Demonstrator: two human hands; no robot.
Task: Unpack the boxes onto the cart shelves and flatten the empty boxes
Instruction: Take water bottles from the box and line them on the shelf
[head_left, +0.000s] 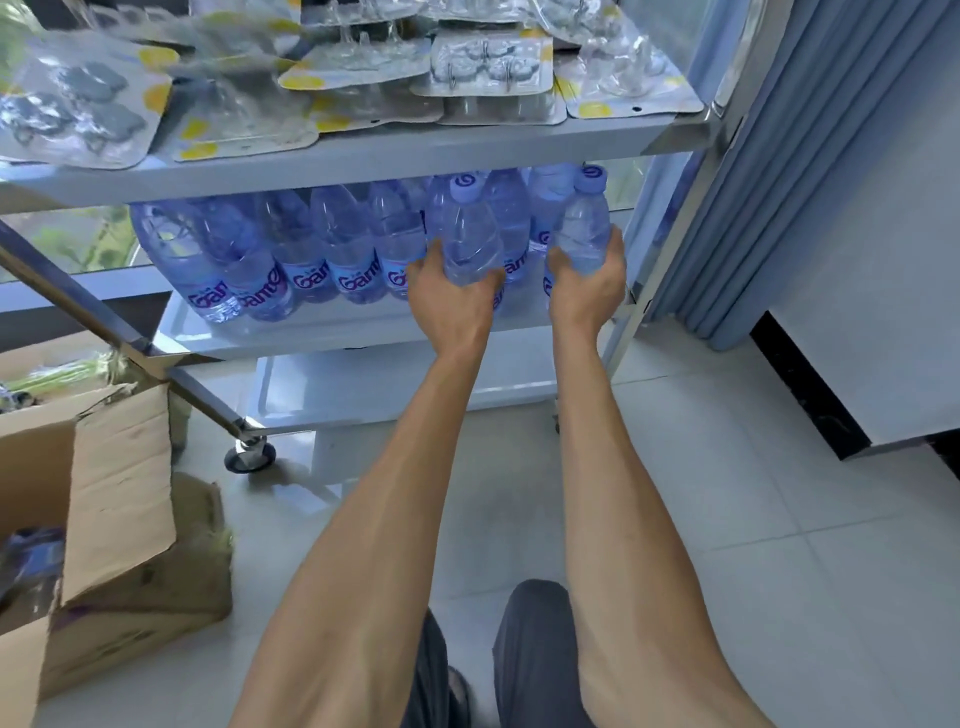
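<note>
Left hand (448, 291) wraps one bottle (465, 234), right hand (589, 283) wraps another (584, 228), both at the middle shelf (332, 332) of the cart, right end of the bottle row (291, 260). Bottles: clear blue-tinted plastic, lilac caps, blue labels. Open box (119, 499) on floor, left; more bottles inside.

Brightness: I read the scene as bright, even and cool-toned.
Source: daylight seems to come through the glass behind the cart (675, 132).
Glare: the cart's steel post and the floor tiles (779, 519) shine pale.
Shadows: soft, one under the caster wheel (250, 455).
Blur: blister packs (78, 104) at top left smear; the cardboard box (119, 499) is soft.
Distortion: I see the curtain (769, 156) and cart rails bow near the edges.
Sharpest: the water bottles (311, 249) at centre.
</note>
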